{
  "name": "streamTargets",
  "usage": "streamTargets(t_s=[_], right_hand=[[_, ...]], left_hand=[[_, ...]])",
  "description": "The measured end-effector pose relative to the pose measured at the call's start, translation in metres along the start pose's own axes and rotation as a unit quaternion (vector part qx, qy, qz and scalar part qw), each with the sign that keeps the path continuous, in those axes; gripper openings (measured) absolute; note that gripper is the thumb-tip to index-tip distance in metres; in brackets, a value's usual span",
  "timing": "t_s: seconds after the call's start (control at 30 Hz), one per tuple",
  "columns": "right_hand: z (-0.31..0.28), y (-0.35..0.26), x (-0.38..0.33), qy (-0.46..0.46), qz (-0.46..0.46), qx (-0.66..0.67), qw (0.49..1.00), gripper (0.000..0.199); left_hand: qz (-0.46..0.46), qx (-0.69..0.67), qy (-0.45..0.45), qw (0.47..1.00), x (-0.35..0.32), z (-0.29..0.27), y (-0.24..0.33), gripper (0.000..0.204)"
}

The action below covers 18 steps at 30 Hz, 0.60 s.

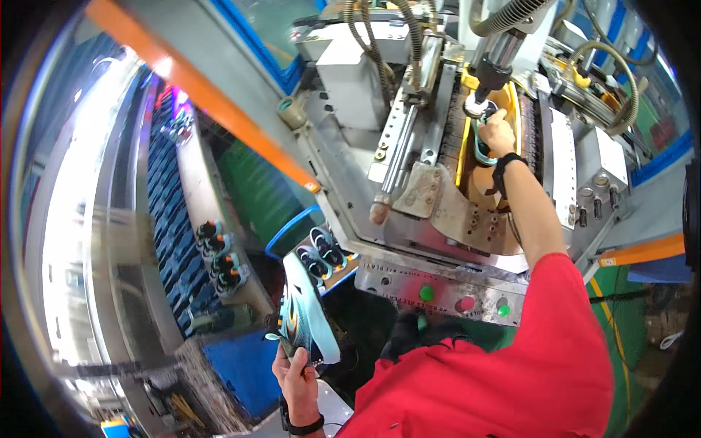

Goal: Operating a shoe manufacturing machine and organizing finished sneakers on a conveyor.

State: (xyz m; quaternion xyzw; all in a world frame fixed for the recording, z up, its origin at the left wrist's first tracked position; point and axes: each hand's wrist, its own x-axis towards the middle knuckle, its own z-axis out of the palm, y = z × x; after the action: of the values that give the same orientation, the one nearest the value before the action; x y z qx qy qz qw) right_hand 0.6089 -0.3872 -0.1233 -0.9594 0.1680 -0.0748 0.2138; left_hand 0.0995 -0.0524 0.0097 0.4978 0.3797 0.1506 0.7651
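My left hand [298, 376] grips a sneaker [305, 310] by its heel end, thumb on top, at the lower middle of the head view. Its thick sole is pale turquoise, the upper dark and pale blue with orange marks, and its toe points up and away. With my arm stretched forward, my right hand [498, 135] is inside the machine's yellow-sided bay [463, 157], fingers curled on another sneaker [482, 150] below a white-tipped press ram [476, 106]. My hand and the ram hide much of that sneaker.
A metal panel with green and red buttons [427, 293] fronts the machine. Left of it, sneakers [327, 248] stand on a small rack. Further left, more sneakers [221, 255] line a ledge beside a blue conveyor [171, 219]. Orange-edged guard frames [219, 109] flank the machine.
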Motion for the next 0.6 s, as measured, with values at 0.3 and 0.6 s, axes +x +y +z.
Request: streamTargets(t_s=[0.3, 0.6], right_hand=[[-0.052, -0.006, -0.310, -0.084, -0.468, 0.249, 0.844, 0.010], [0.097, 0.049, -0.379, -0.214, -0.543, 0.101, 0.806, 0.006]], left_hand=[[0.004, -0.020, 0.127, 0.992, -0.078, -0.051, -0.102, 0.021], [-0.078, -0.217, 0.195, 0.953, -0.162, -0.077, -0.131, 0.023]])
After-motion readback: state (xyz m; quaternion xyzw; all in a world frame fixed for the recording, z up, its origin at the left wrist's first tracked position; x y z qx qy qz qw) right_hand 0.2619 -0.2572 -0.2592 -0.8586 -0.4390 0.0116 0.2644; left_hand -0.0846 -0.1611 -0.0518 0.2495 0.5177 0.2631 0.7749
